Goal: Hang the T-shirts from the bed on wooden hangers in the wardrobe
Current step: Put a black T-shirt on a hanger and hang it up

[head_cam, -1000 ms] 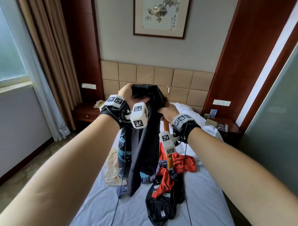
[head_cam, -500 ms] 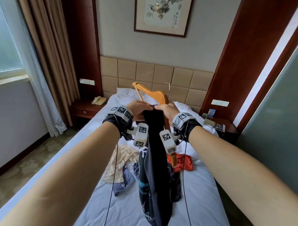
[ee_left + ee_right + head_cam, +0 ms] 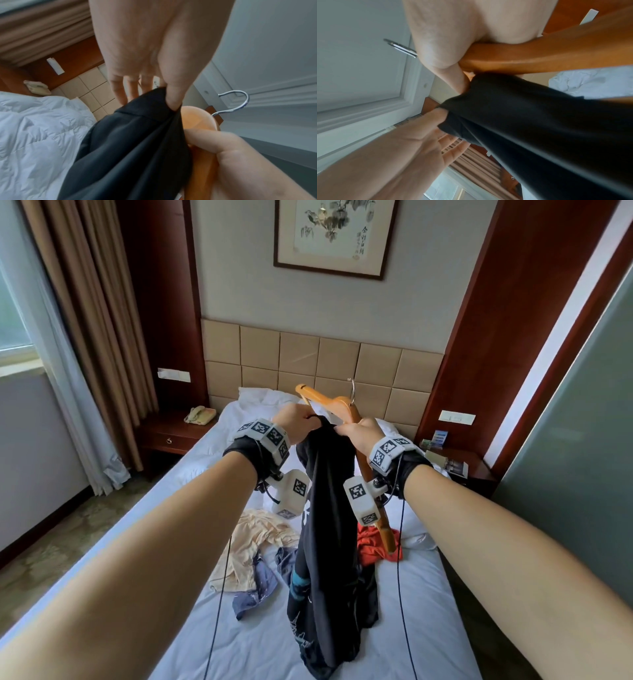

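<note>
A black T-shirt (image 3: 329, 525) hangs in a long bunch above the bed, its lower end reaching the sheet. My left hand (image 3: 296, 422) pinches its upper edge between thumb and fingers (image 3: 173, 100). My right hand (image 3: 359, 429) grips the wooden hanger (image 3: 329, 402) near its middle and also pinches the black T-shirt (image 3: 539, 121). The hanger (image 3: 539, 54) is tilted, one arm pointing up and left, the other running down behind my right wrist. Its metal hook (image 3: 238, 102) points towards the headboard.
More clothes lie on the white bed (image 3: 428, 611): a cream garment (image 3: 253, 539), a blue one (image 3: 257, 583) and a red one (image 3: 373, 546). Nightstands stand on both sides, the left with a telephone (image 3: 200, 415). Curtains (image 3: 78, 330) hang at left, a grey panel (image 3: 575, 440) at right.
The T-shirt, earlier bunched high over the hanger top, has come down and the hanger's upper arm now stands bare. Both hands have come close together at the shirt's upper edge.
</note>
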A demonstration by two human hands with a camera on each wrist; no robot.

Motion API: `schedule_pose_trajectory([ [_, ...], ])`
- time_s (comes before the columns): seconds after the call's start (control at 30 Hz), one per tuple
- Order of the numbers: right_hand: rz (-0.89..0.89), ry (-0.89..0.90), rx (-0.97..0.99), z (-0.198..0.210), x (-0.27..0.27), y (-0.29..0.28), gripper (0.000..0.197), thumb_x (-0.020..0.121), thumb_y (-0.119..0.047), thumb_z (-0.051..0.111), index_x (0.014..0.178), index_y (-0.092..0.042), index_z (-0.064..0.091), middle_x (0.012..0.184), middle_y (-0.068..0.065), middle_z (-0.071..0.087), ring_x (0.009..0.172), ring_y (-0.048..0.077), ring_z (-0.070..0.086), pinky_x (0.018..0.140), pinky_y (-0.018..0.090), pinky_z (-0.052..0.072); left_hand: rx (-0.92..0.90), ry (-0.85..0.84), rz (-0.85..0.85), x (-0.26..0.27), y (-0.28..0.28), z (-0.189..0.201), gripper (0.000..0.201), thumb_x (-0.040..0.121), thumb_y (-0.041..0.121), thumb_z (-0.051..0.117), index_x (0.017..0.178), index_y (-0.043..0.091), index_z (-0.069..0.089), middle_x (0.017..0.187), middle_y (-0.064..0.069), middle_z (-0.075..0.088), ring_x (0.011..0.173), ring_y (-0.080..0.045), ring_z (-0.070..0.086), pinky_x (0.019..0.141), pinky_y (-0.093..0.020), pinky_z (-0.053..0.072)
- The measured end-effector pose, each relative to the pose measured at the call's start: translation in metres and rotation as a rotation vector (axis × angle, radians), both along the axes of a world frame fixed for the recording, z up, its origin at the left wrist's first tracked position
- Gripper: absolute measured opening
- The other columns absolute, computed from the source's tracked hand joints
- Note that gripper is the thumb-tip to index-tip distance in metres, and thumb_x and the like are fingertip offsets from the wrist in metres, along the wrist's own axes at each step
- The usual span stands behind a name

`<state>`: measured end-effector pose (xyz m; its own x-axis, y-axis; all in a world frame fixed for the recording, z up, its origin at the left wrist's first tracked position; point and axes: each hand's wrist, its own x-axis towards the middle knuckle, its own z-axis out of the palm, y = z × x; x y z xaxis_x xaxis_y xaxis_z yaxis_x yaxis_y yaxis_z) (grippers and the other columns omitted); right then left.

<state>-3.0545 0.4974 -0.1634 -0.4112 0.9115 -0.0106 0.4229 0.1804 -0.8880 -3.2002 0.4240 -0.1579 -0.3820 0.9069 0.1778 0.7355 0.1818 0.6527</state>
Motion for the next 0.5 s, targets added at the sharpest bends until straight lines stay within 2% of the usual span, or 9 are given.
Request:
schedule_pose_trajectory([
  [0.07,-0.005,-0.048,0.024,0.001,-0.004,-0.001,0.020,0.086,-0.022,0.068,0.096,-0.006,0.062,0.077,0.004,0.059,0.074,0.021,0.061,0.067,0.029,0.048,0.025,-0.006,-0.017,0.003,0.003,0.003,0.021,0.099,0.021,0.049,0.081,0.012,0.055,0.082,-0.007,0.056,0.082,-0.025,0.052,0.071,-0.031,0.040],
  [0.13,0.001,-0.057,0.054,-0.001,-0.007,0.000,0.025,0.081,-0.022,0.068,0.099,-0.006,0.062,0.080,0.007,0.063,0.080,0.025,0.066,0.078,0.038,0.055,0.059,-0.039,0.005,0.004,0.006,0.004,0.031,0.099,0.019,0.047,0.069,0.013,0.050,0.070,-0.005,0.051,0.077,-0.025,0.052,0.070,-0.035,0.044],
  [0.17,0.002,-0.068,0.078,-0.001,-0.009,0.000,0.023,0.081,-0.023,0.067,0.098,-0.007,0.063,0.079,0.006,0.063,0.079,0.025,0.065,0.076,0.037,0.055,0.070,-0.047,0.016,0.004,0.008,0.004,0.034,0.099,0.019,0.047,0.065,0.016,0.047,0.067,-0.003,0.048,0.073,-0.025,0.051,0.068,-0.036,0.046],
  [0.23,0.027,-0.074,0.122,0.000,-0.009,-0.004,0.019,0.083,-0.024,0.070,0.096,-0.011,0.062,0.073,0.001,0.060,0.074,0.021,0.061,0.066,0.029,0.049,0.090,-0.061,0.033,0.004,0.009,0.004,0.036,0.099,0.018,0.048,0.063,0.017,0.045,0.064,-0.002,0.046,0.068,-0.025,0.048,0.059,-0.031,0.040],
  [0.3,0.089,-0.043,0.118,-0.001,-0.011,-0.009,0.030,0.078,-0.026,0.078,0.100,-0.011,0.063,0.077,0.001,0.064,0.076,0.020,0.065,0.068,0.027,0.053,0.108,-0.080,0.013,0.002,0.011,0.003,0.031,0.099,0.017,0.050,0.068,0.014,0.051,0.066,-0.002,0.048,0.068,-0.023,0.046,0.055,-0.028,0.036],
  [0.37,0.137,-0.056,0.115,-0.004,-0.016,-0.013,0.040,0.073,-0.027,0.083,0.104,-0.009,0.064,0.086,0.005,0.069,0.082,0.020,0.070,0.075,0.034,0.061,0.138,-0.118,-0.011,0.000,0.011,0.004,0.026,0.099,0.016,0.051,0.075,0.011,0.057,0.068,-0.004,0.051,0.068,-0.021,0.047,0.057,-0.029,0.038],
  [0.4,0.130,-0.064,0.122,-0.006,-0.018,-0.014,0.041,0.074,-0.026,0.082,0.106,-0.009,0.064,0.088,0.006,0.070,0.083,0.022,0.071,0.077,0.037,0.062,0.156,-0.143,-0.016,-0.001,0.009,0.005,0.028,0.099,0.016,0.051,0.072,0.014,0.057,0.067,-0.002,0.050,0.066,-0.019,0.046,0.057,-0.027,0.037],
  [0.47,0.062,-0.063,0.157,-0.009,-0.022,-0.014,0.033,0.077,-0.021,0.077,0.105,-0.008,0.063,0.081,0.007,0.067,0.079,0.026,0.070,0.075,0.040,0.062,0.192,-0.165,-0.010,-0.004,0.006,0.007,0.033,0.098,0.018,0.054,0.066,0.021,0.054,0.063,0.002,0.048,0.062,-0.015,0.045,0.056,-0.026,0.035],
  [0.5,0.020,-0.068,0.189,-0.010,-0.022,-0.013,0.028,0.078,-0.019,0.074,0.101,-0.008,0.062,0.076,0.006,0.065,0.077,0.029,0.070,0.074,0.041,0.062,0.200,-0.155,0.002,-0.005,0.004,0.009,0.031,0.097,0.020,0.056,0.066,0.021,0.056,0.063,0.003,0.049,0.060,-0.013,0.045,0.056,-0.027,0.035],
])
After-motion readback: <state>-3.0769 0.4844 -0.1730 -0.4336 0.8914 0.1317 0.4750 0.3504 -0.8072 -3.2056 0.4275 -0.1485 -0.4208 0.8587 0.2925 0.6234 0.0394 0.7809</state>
